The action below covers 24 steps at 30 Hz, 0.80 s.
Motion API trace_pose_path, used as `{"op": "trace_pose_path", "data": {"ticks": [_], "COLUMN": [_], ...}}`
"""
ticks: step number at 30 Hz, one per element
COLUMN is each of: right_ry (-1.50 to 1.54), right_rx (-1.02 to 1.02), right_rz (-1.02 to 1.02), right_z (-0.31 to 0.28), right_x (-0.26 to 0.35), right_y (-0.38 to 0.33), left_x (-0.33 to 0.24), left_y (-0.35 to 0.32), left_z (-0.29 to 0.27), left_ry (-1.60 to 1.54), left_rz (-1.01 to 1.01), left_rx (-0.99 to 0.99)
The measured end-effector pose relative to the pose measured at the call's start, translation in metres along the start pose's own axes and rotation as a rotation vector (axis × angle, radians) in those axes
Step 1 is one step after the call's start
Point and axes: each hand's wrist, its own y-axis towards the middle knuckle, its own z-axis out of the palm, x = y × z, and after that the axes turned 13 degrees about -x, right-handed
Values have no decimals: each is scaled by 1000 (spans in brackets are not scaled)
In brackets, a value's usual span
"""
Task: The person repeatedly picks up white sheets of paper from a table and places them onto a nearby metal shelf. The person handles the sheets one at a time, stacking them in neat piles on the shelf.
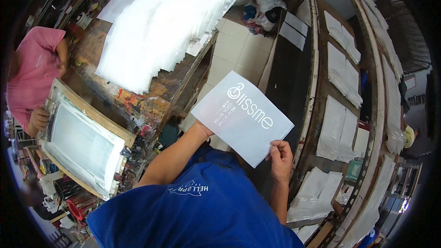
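Between my hands is a pale, translucent plastic bag with white printing on it, tilted in front of my body. My left hand reaches under its left edge, and most of those fingers are hidden behind it. With thumb and bent fingers, my right hand pinches the lower right corner. Beyond it on the left, a paint-stained worktable carries a big fanned stack of white translucent bags. To my right, a dark conveyor-like strip runs away from me.
At the left, a person in a pink shirt grips a wood-framed printing screen. Rack shelves on the right hold piles of similar bags. Plastic bundles lie on the tiled floor at the back.
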Motion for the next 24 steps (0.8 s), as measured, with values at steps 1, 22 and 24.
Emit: {"op": "trace_pose_path", "data": {"ticks": [1, 22, 24], "right_ry": [-12, -28, -35], "right_rx": [-9, 84, 96], "right_rz": [3, -7, -6], "right_z": [5, 53, 54], "right_x": [-3, -2, -3], "right_y": [3, 62, 70], "left_x": [-7, -72, -77], "left_y": [3, 19, 20], "left_z": [0, 6, 2], "left_ry": [27, 47, 66], "left_rz": [14, 147, 175], "left_rx": [-20, -155, -183]}}
